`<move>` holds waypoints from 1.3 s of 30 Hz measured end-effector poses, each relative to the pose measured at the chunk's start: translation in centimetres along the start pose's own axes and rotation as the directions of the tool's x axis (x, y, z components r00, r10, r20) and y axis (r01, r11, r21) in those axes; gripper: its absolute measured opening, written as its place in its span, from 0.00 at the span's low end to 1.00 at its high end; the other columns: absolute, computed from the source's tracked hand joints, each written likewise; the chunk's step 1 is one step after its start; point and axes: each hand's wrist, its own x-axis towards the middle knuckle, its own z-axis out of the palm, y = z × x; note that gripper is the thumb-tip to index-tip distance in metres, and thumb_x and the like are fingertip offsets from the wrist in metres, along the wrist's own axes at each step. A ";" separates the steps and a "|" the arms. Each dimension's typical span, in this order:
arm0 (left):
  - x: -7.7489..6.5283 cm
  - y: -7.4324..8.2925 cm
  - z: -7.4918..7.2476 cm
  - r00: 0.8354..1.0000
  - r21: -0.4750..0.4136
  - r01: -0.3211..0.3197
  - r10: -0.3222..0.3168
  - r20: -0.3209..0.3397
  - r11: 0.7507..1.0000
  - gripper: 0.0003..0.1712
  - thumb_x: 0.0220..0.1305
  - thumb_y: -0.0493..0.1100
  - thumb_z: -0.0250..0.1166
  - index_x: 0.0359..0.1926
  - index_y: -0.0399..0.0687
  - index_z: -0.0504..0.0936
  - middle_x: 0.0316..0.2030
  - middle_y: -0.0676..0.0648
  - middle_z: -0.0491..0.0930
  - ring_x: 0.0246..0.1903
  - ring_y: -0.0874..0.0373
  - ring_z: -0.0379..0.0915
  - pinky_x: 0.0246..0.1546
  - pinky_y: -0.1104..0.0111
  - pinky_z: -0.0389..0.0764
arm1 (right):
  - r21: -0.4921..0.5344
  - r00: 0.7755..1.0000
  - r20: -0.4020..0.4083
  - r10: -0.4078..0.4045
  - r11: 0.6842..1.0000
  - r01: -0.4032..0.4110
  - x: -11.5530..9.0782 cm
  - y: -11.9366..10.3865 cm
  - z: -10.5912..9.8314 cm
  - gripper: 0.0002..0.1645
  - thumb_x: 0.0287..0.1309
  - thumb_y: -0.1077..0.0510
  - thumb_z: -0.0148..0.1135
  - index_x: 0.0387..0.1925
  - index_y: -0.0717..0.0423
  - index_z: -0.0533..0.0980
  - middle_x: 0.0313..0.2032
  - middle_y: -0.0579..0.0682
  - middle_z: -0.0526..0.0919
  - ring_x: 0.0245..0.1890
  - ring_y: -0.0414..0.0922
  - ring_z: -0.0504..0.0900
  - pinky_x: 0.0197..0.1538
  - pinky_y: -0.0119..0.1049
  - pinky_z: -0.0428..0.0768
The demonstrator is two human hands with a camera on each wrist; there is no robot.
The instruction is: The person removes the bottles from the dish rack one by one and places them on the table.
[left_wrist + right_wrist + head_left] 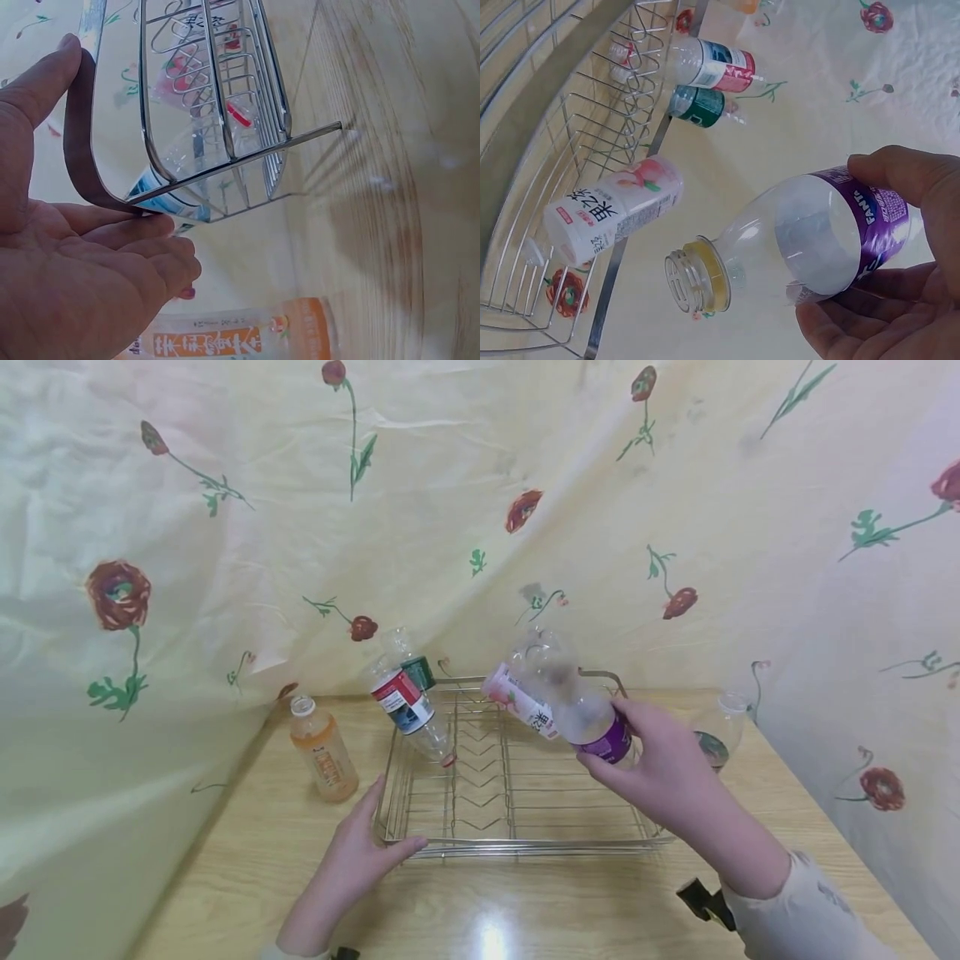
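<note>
My right hand (667, 760) grips a clear plastic bottle (810, 240) round its purple Fanta label. Its capless mouth with a yellow ring points away from the palm, above the right half of a wire dish rack (525, 842). At the rack's front left corner my left hand (356, 843) touches the rim, thumb along the front and fingers at the side. Leaning neck-down in the rack are a white-and-pink bottle (619, 210) and a bottle with a red, white and blue label (405, 702). Beside the latter stands a green-labelled bottle (697, 106), partly hidden.
An orange-labelled bottle (326, 752) stands upright left of the rack. Behind my right hand, at the right, is a clear bottle (731, 722) with a dark label, partly covered. Flower-patterned cloth (450, 485) hangs behind and beside the wooden table (442, 910).
</note>
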 end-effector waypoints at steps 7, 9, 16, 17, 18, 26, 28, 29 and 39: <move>-0.4 0.7 -0.4 1.000 0.035 0.002 -0.002 0.000 0.999 0.71 0.47 0.70 0.77 0.80 0.43 0.50 0.77 0.36 0.51 0.74 0.37 0.48 0.70 0.43 0.54 | -0.017 1.000 0.001 -0.006 1.000 0.006 -0.7 -0.4 0.0 0.34 0.44 0.58 0.83 0.54 0.61 0.78 0.41 0.51 0.84 0.40 0.48 0.83 0.40 0.49 0.84; -0.6 1.0 -0.6 1.000 0.043 0.000 0.000 0.001 0.999 0.72 0.46 0.71 0.77 0.80 0.44 0.49 0.77 0.36 0.50 0.74 0.37 0.47 0.70 0.43 0.54 | -0.016 1.000 0.013 0.003 1.000 -0.003 -0.8 -0.6 0.0 0.35 0.45 0.57 0.83 0.55 0.62 0.78 0.42 0.53 0.84 0.42 0.50 0.83 0.42 0.51 0.84; -1.3 2.8 -1.5 0.999 0.051 -0.054 0.054 -0.005 0.997 0.73 0.45 0.74 0.75 0.81 0.48 0.47 0.78 0.40 0.47 0.75 0.40 0.44 0.71 0.43 0.52 | -0.019 0.999 0.047 0.015 1.000 -0.014 -1.3 -1.0 -0.1 0.38 0.45 0.57 0.84 0.57 0.63 0.77 0.46 0.55 0.84 0.46 0.53 0.83 0.46 0.54 0.84; -1.4 3.0 -1.6 0.997 0.051 -0.070 0.071 -0.009 0.996 0.73 0.45 0.74 0.75 0.81 0.48 0.48 0.78 0.41 0.47 0.75 0.40 0.44 0.71 0.43 0.52 | -0.015 0.999 0.051 0.015 1.000 -0.014 -1.4 -1.0 -0.1 0.37 0.45 0.57 0.83 0.56 0.63 0.77 0.46 0.55 0.84 0.46 0.53 0.83 0.46 0.54 0.84; -1.5 3.3 -1.7 0.996 0.051 -0.085 0.086 -0.014 0.995 0.73 0.45 0.73 0.75 0.81 0.48 0.48 0.78 0.41 0.47 0.75 0.41 0.45 0.71 0.43 0.53 | -0.017 0.998 0.056 0.015 1.000 -0.014 -1.5 -1.1 -0.1 0.37 0.44 0.57 0.84 0.56 0.62 0.77 0.45 0.54 0.84 0.45 0.52 0.83 0.45 0.52 0.84; -1.8 4.8 -2.3 0.985 0.059 -0.169 0.171 -0.026 0.984 0.70 0.47 0.68 0.78 0.81 0.47 0.50 0.78 0.44 0.50 0.75 0.43 0.47 0.71 0.45 0.55 | -0.025 0.995 0.095 0.012 1.000 -0.009 -2.2 -1.6 -0.3 0.38 0.46 0.55 0.83 0.57 0.62 0.76 0.44 0.51 0.83 0.40 0.46 0.82 0.37 0.43 0.83; -1.8 5.0 -2.3 0.984 0.064 -0.176 0.178 -0.024 0.982 0.70 0.47 0.68 0.78 0.81 0.47 0.50 0.78 0.44 0.51 0.75 0.43 0.48 0.70 0.45 0.56 | -0.024 0.995 0.098 0.000 1.000 0.002 -2.2 -1.6 -0.3 0.37 0.46 0.55 0.83 0.57 0.62 0.77 0.44 0.50 0.83 0.40 0.45 0.81 0.37 0.42 0.83; -1.8 5.1 -2.3 0.983 0.067 -0.179 0.181 -0.025 0.981 0.70 0.47 0.69 0.78 0.81 0.48 0.51 0.78 0.44 0.52 0.75 0.43 0.48 0.70 0.46 0.56 | -0.024 0.995 0.100 -0.004 1.000 0.007 -2.2 -1.6 -0.3 0.37 0.47 0.55 0.83 0.57 0.62 0.77 0.44 0.50 0.83 0.40 0.44 0.81 0.37 0.42 0.83; -1.9 6.0 -2.7 0.975 0.136 -0.217 0.221 -0.019 0.967 0.68 0.47 0.66 0.79 0.80 0.48 0.52 0.77 0.45 0.52 0.74 0.43 0.50 0.70 0.45 0.57 | -0.029 0.988 0.154 0.010 1.000 -0.006 -2.8 -1.7 -0.7 0.38 0.47 0.55 0.82 0.59 0.63 0.76 0.45 0.50 0.83 0.40 0.43 0.80 0.36 0.36 0.84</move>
